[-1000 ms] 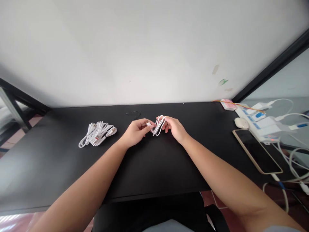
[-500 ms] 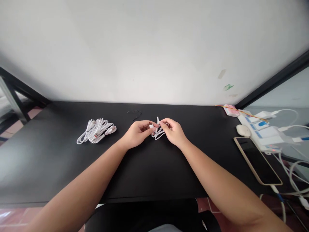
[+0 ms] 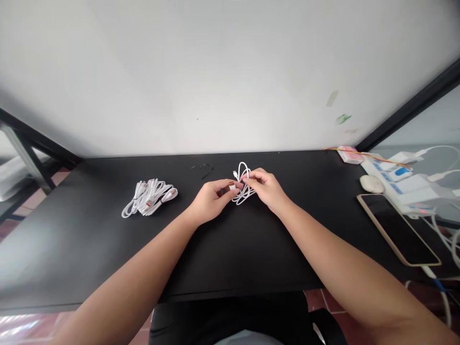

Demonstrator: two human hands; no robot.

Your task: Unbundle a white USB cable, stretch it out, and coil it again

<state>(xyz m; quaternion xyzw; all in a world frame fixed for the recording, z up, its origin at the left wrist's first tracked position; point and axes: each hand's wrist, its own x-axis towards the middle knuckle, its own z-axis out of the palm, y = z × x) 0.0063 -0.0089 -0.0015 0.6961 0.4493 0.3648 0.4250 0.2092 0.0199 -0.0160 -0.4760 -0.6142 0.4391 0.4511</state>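
Observation:
A white USB cable [image 3: 244, 195] lies loosely looped between my two hands at the middle of the black table. My left hand [image 3: 214, 199] is closed, pinching the cable near its USB plug [image 3: 232, 186], which points up past the thumb. Thumb and fingertips of my right hand [image 3: 266, 188] pinch the cable's loops from the other side. The small second plug [image 3: 235, 174] sticks out above the left fingertips. Further left rests a pile of bundled white cables [image 3: 149, 197], touched by neither hand.
Thin black ties [image 3: 204, 168] lie near the wall. At the right are a phone [image 3: 398, 230], a white rounded case [image 3: 372, 184], a pink-and-white box [image 3: 350, 155] and a power strip [image 3: 388, 179] with chargers. The table [image 3: 215, 258] ends close to my body.
The cable's loops have opened out and risen more above my fingers, and the small second plug now shows. The whole view has shifted slightly; both hands still pinch the cable.

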